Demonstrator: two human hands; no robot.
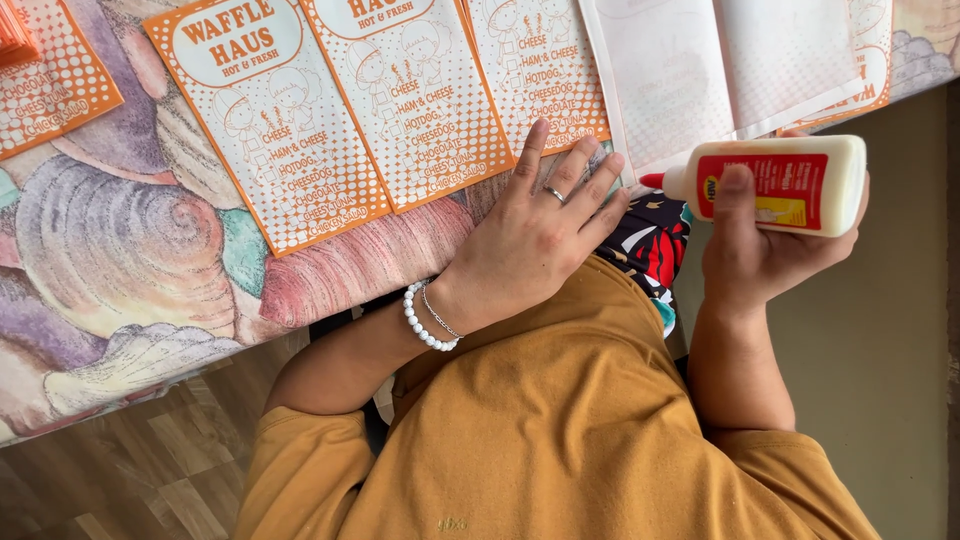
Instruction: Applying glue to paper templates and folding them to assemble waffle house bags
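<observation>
Right hand [760, 255] grips white glue bottle [775, 185], red label, held sideways just right of orange printed sheets [420, 100]. Left hand [530, 235] flat, fingers spread, holding nothing, on bench [120, 260] edge below sheets.

Glue bottle [790, 185]: smooth white plastic, glossy label. Sheets [270, 120]: matt printed paper. Tablecloth [120, 250]: printed, slight sheen. Floor [130, 470]: wood-grain. Shirt [560, 430]: matt cloth.
</observation>
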